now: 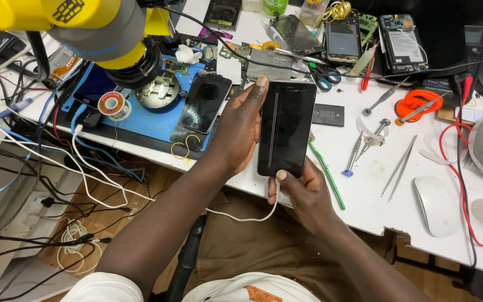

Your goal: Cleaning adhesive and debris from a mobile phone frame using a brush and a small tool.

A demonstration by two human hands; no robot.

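Smartphone (285, 128) with a dark, glossy screen sat upright in both my hands, just over the near edge of the white workbench (364, 201), close to the centre of the view. A thin pale streak ran down the glass from top to bottom. My left hand (238, 131) wrapped the phone's left edge from the nine o'clock side — palm curled behind it, thumb tip reaching up to the top left corner. My right hand (303, 193) cupped the bottom end from six o'clock, fingers closed beneath it and the thumb pressed at the lower left corner. A white cable (241, 218) looped from that bottom end and trailed off toward eight o'clock, down past the table edge.

At ten o'clock from the phone lay a second dark phone (205, 103), tilted, resting on a blue work mat (141, 123). Further out at ten o'clock on that mat stood a spool of solder wire (114, 106), under the yellow and grey head of a microscope (102, 28). At four o'clock a green-handled tool (326, 173) lay on the bench just beside my right hand. Toward three o'clock were metal tweezers (398, 168), and beyond them, near four o'clock, a white computer mouse (437, 204). At two o'clock sat an orange plastic tool (415, 103). At twelve to one o'clock several opened phones (401, 42) lay along the far side of the bench. A small black rectangular part (328, 114) rested just right of the phone's upper edge.
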